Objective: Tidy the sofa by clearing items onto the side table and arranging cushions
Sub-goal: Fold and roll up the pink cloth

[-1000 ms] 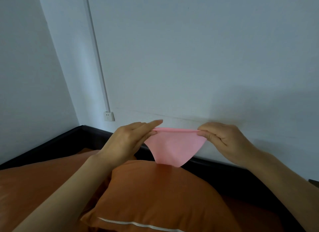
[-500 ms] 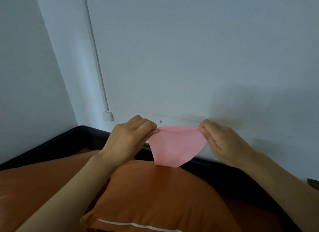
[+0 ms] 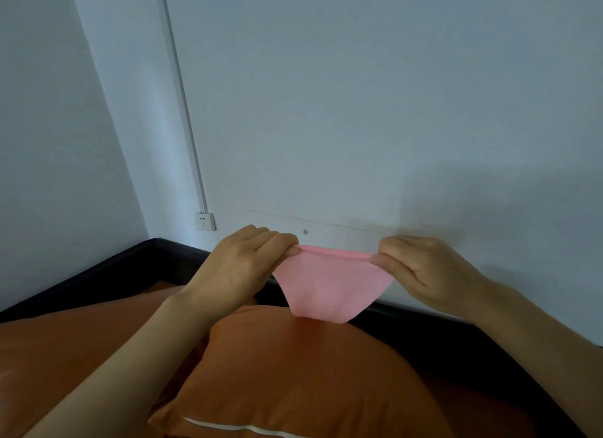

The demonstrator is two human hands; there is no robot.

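Head view: both hands hold a small pink folded cloth stretched between them in the air, just above the plump orange fabric cushion — its lower fold hangs close over the cushion's top. The left hand pinches the cloth's upper left corner with curled fingers; the right hand pinches the upper right corner the same way. Left of this cushion lies a second orange cushion. Behind the cushion runs the black sofa frame against a pale wall — a white wall socket sits above it.
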